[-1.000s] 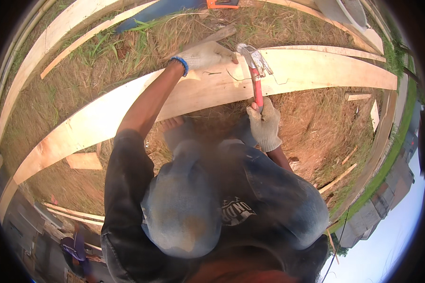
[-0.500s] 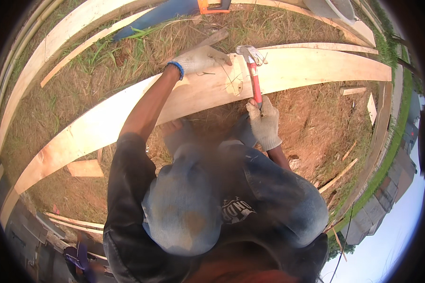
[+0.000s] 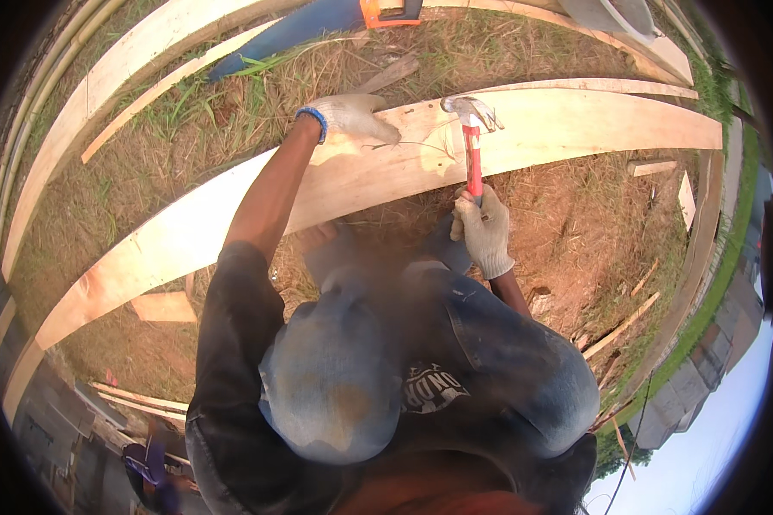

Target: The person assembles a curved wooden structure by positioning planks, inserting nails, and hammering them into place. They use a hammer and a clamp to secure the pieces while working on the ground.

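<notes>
One hammer handle partly hand-hidden

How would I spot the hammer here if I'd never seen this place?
Find the wide pale plank arching across the grass. Near its middle, the gloved right hand grips a hammer. Its bright red handle and grey metal head stand out from all the bare wood.
</notes>
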{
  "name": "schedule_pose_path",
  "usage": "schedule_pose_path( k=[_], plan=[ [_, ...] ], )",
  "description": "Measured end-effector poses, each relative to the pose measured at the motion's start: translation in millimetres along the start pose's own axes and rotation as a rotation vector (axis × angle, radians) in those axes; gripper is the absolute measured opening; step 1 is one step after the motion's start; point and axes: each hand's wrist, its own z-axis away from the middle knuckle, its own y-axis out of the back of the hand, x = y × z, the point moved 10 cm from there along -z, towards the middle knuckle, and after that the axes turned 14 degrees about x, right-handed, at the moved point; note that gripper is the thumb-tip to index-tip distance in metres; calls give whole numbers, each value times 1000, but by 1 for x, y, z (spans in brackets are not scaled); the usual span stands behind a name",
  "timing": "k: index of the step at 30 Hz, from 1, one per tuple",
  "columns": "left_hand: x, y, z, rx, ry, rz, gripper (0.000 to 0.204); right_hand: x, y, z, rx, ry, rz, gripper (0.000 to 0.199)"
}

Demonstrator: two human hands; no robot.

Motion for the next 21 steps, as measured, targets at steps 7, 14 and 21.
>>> schedule_pose_path(
  k=[7,14,21],
  plan=[
    [-16,-19,-5,-218,130,268,61,4,-8,-8,-48,-49,100,18],
    [-9,-18,-9,-162,49,206,70,0,-9,-25,-38,-78,101,19],
    [-9,-13,-7,-185,69,159,72,15,-1,-25,-22,-48,75,15]
  ],
)
